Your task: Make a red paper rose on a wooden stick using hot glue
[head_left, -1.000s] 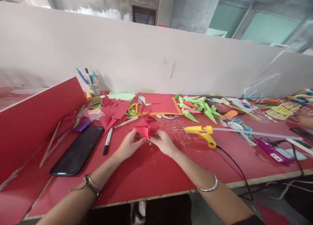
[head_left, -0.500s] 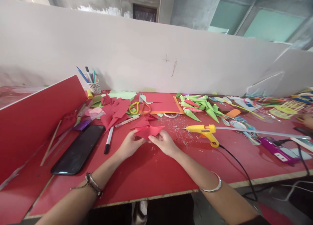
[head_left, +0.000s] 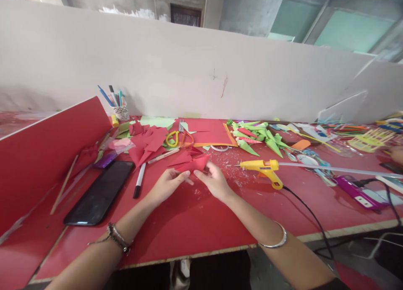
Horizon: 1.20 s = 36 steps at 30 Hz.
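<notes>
A folded piece of red paper (head_left: 198,163) is between my hands, just above the table. My right hand (head_left: 215,181) pinches its right side, thumb in front and fingers behind. At its lower left edge, my left hand (head_left: 168,185) has its thumb against the paper; some of those fingers are hidden below. More folded red paper (head_left: 184,157) lies right behind it on the table. Left of my left hand is a white marker with a black cap (head_left: 139,180). A yellow glue gun (head_left: 262,168) with a long clear glue stick lies beyond my right hand.
A black phone (head_left: 99,193) and red paper pieces (head_left: 151,141) lie left. Scissors with yellow and orange handles (head_left: 179,138) rest behind. Green paper cones (head_left: 258,136) are heaped at the back. A purple power strip (head_left: 359,192) and another person's hand (head_left: 396,154) are right.
The red paper was spread with several points, then flattened, and now is tilted up to the right. My left hand has shifted its grip to the lower edge.
</notes>
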Each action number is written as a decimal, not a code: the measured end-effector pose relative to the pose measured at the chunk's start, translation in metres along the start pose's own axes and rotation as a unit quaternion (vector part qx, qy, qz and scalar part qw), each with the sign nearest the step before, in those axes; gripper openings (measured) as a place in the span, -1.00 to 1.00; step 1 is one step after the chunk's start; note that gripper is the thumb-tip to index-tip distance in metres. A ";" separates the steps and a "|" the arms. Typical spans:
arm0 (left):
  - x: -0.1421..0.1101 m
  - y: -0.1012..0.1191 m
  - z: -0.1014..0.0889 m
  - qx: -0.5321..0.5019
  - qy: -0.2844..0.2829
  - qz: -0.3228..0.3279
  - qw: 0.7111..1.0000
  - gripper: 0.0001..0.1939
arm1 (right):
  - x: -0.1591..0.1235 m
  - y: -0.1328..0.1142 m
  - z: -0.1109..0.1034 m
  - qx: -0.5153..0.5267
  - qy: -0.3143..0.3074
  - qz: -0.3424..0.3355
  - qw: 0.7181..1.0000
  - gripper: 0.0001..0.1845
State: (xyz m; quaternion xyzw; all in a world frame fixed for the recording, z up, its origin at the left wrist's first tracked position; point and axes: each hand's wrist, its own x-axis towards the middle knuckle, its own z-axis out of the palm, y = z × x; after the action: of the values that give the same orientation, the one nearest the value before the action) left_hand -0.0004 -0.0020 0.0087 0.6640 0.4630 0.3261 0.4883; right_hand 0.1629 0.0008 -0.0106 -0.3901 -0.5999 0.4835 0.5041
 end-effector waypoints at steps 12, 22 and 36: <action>-0.004 0.005 -0.025 -0.047 -0.203 -0.038 0.977 -0.71 | -0.008 -0.009 0.001 -0.004 -0.189 0.029 0.982 -0.85; -0.002 -0.001 -0.004 -0.012 -0.153 -0.018 0.988 -0.63 | -0.008 -0.007 0.001 0.003 -0.146 0.054 0.988 -0.73; -0.001 -0.002 -0.001 0.006 -0.055 0.013 0.998 -0.55 | -0.007 -0.004 -0.001 -0.037 -0.203 0.117 0.971 -0.56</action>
State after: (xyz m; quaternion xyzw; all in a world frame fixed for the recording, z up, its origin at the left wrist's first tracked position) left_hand -0.0020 -0.0026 0.0075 0.6901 0.4286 0.2929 0.5042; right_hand 0.1650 -0.0068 -0.0082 -0.3698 -0.6576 0.5854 0.2969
